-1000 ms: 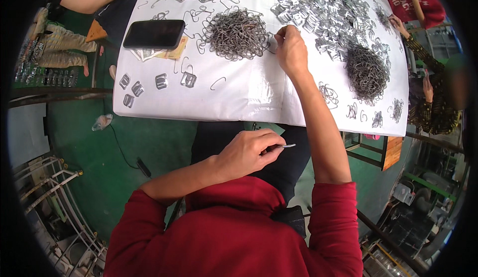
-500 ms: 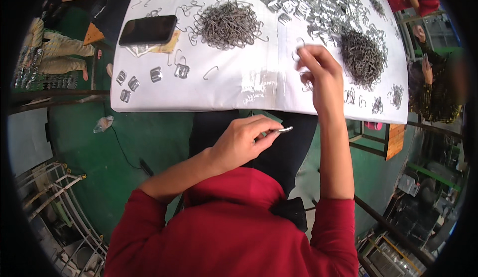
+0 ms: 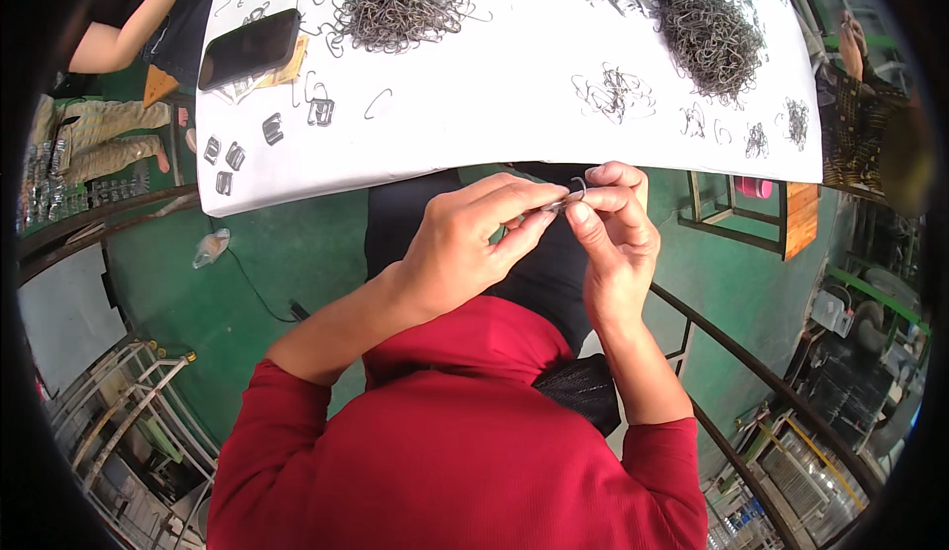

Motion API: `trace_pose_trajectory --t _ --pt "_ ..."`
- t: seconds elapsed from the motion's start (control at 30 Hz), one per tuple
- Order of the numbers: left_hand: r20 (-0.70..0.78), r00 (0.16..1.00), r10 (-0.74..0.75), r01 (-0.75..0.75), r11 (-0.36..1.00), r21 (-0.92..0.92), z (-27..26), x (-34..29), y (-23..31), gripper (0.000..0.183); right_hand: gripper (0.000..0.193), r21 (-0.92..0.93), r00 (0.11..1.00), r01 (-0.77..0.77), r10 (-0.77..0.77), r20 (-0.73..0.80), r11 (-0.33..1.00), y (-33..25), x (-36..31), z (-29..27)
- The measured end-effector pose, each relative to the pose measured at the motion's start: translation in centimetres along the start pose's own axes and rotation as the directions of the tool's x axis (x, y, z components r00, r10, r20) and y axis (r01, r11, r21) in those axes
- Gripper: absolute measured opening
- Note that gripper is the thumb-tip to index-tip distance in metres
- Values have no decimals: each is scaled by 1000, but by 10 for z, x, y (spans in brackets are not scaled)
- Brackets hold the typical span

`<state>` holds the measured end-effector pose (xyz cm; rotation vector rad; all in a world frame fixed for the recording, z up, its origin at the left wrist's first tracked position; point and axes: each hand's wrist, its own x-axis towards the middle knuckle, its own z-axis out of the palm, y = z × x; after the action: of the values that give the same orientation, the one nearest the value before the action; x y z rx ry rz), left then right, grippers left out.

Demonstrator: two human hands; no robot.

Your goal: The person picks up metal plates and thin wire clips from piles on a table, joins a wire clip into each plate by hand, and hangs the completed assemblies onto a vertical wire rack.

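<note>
In front of my lap, just off the table's near edge, my two hands meet. My left hand (image 3: 460,239) pinches a small flat metal buckle (image 3: 556,207) between thumb and fingertips; the fingers cover most of it. My right hand (image 3: 621,239) has a thin bent wire hook (image 3: 581,185) between thumb and forefinger, its curved end showing against the buckle. Whether the hook is threaded into the buckle cannot be made out. Beyond my hands, a loose scatter of wire hooks (image 3: 615,93) lies on the white-covered table (image 3: 474,105).
A big heap of wire hooks (image 3: 400,4) and a darker heap (image 3: 710,41) stand farther back. At the left lie a black phone (image 3: 249,49) on some paper and several metal buckles (image 3: 234,156). Another person's arm (image 3: 138,31) reaches in at the upper left.
My right hand has come back from the table to my left hand, bringing a wire hook to the buckle. The view has shifted, so the table sits higher in the picture.
</note>
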<state>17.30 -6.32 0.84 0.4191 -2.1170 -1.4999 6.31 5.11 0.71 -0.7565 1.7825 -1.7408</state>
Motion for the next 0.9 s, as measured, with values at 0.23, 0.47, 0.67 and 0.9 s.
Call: trace_pose_trajectory --t 0.23,0.47,0.67,0.9 --pt "-37 981 189 -182 972 151 -8 34 -33 35 9 -5 985 137 -136 -103 991 9 4 -5" --pt "-195 977 85 111 580 807 -25 201 -145 33 9 -72 982 156 -162 -94 985 10 3 -4" --pt "-279 960 -35 237 634 736 -3 247 -185 28 10 -67 982 167 -172 -80 984 13 3 -5" --pt "46 980 -194 184 970 156 -1 136 -67 25 10 -56 987 122 -128 -99 991 23 5 -8"
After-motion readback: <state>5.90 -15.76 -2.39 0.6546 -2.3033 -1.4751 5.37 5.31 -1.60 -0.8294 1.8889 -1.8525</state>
